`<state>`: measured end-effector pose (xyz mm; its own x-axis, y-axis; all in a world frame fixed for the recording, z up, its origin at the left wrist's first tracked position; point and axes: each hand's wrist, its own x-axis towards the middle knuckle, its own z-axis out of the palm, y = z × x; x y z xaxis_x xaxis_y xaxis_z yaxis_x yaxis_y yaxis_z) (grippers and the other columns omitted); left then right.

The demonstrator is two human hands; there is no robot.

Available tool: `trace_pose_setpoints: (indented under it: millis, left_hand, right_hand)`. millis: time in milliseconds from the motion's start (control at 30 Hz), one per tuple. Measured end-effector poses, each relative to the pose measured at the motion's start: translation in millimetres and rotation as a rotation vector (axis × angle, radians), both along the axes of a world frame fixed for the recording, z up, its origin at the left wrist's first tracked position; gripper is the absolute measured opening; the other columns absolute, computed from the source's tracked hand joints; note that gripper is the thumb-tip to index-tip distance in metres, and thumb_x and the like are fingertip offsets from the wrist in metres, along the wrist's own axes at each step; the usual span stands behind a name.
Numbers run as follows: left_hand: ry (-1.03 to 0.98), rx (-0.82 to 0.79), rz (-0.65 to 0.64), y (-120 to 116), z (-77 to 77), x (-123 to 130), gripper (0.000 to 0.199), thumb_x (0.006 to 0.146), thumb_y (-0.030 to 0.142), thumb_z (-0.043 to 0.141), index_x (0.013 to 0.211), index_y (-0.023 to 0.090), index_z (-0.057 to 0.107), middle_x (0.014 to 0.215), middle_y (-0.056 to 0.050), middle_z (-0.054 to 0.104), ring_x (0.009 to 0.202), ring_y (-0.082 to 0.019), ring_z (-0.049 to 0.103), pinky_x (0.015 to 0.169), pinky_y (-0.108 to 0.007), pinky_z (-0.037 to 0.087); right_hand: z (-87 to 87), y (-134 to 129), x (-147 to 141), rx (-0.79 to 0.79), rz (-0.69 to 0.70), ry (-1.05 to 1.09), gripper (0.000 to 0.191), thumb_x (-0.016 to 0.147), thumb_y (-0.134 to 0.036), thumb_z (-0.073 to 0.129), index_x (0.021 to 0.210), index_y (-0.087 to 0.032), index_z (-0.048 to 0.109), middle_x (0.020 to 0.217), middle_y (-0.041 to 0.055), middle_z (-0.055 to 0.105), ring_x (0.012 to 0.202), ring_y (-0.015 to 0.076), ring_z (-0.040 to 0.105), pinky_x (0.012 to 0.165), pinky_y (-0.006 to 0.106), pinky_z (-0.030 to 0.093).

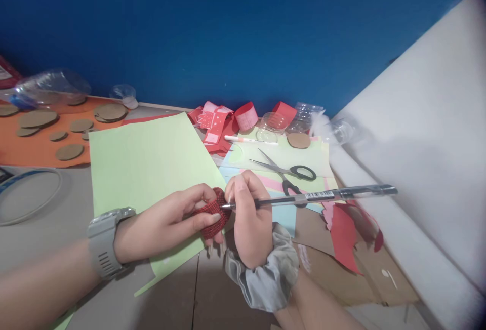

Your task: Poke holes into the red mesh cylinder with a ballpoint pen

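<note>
My left hand [186, 213] grips a small red and black woven piece [215, 224] between thumb and fingers, near the middle of the view. My right hand [248, 218] is closed around a ballpoint pen [281, 200]. The pen's metal tip points left and meets or nearly meets the woven piece; I cannot tell whether it touches. Its capped end reaches out to the right. Beneath and behind my left hand lies a light green sheet [152, 163]. Scissors with black handles [283, 170] rest half open just beyond my right hand.
Cardboard discs [38, 118] lie on an orange sheet [23, 150] at left, with a clear plastic bottle [55, 87] behind. Red paper pieces [218, 122], a white marker [250, 140] and plastic bottle parts [304, 116] line the blue wall [228, 31]. Cardboard [364, 279] lies right.
</note>
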<state>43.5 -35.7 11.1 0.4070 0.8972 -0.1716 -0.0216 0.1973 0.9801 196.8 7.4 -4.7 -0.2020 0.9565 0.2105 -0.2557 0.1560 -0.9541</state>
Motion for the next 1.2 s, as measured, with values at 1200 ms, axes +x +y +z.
trace_pose_setpoints:
  millis: [1200]
  left_hand:
    - [0.022, 0.005, -0.001, -0.6, 0.0, 0.5, 0.033, 0.103, 0.051, 0.058, 0.093, 0.02, 0.051, 0.086, -0.007, 0.074, 0.078, -0.019, 0.068, 0.075, -0.032, 0.056]
  right_hand:
    - [0.0, 0.2, 0.4, -0.01, 0.004, -0.035, 0.042, 0.101, -0.042, 0.053, 0.065, -0.023, 0.039, 0.055, -0.0058, 0.042, 0.05, 0.0105, 0.037, 0.047, 0.024, 0.034]
